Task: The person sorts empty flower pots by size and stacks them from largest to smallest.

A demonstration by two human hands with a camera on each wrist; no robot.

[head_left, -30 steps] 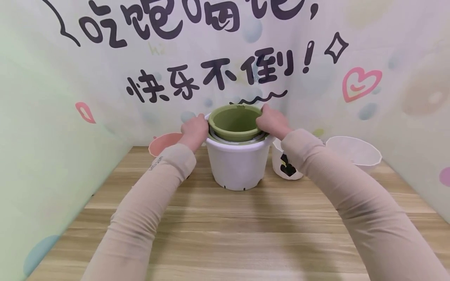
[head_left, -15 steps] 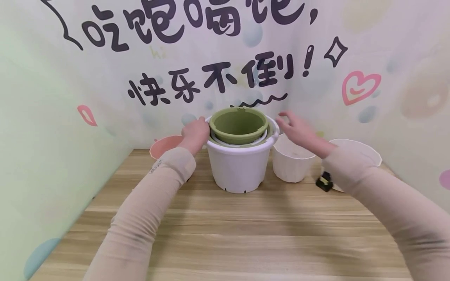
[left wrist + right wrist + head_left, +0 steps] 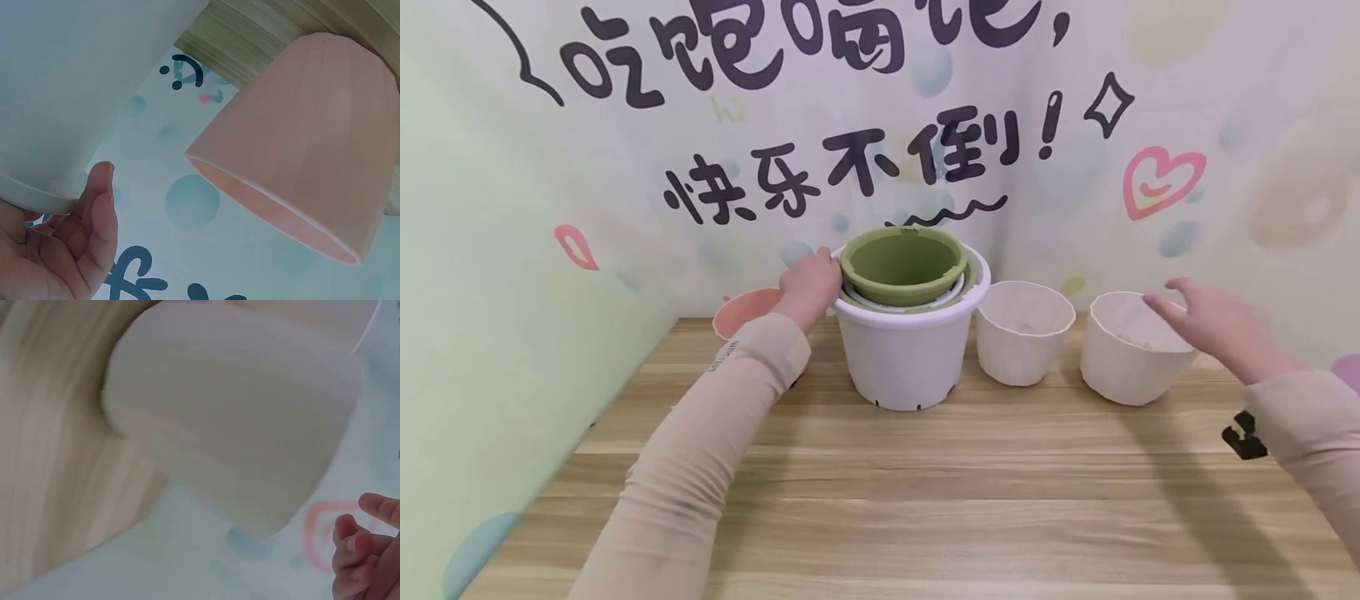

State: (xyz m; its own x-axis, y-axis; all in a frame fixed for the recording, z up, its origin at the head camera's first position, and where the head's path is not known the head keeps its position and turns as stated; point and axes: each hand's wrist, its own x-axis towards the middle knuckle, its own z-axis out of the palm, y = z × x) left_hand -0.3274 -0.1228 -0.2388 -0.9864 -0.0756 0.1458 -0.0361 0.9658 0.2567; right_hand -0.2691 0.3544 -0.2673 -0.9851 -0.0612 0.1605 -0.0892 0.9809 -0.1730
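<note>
My left hand (image 3: 811,283) grips the left rim of a large white flowerpot (image 3: 904,358); in the left wrist view its fingers curl round that rim. Nested inside the pot are a green flowerpot (image 3: 904,267) on top and other pots whose rims show below it. Over at the right, my right hand (image 3: 1221,325) holds nothing, its thumb and fingers apart. It hovers at the right rim of a pale faceted flowerpot (image 3: 1123,367). In the right wrist view that hand shows just past the pot's rim, and I cannot tell if they touch.
A second pale flowerpot (image 3: 1022,342) stands between the nested stack and the rightmost pot. Left of the stack is a pink flowerpot (image 3: 312,137), partly behind my left arm in the head view. All stand on a wooden table (image 3: 925,500) before a printed backdrop (image 3: 625,167).
My right hand has let go of the stack's rim and moved right, past the middle pale flowerpot to the rightmost one. The left hand has stayed on the white rim.
</note>
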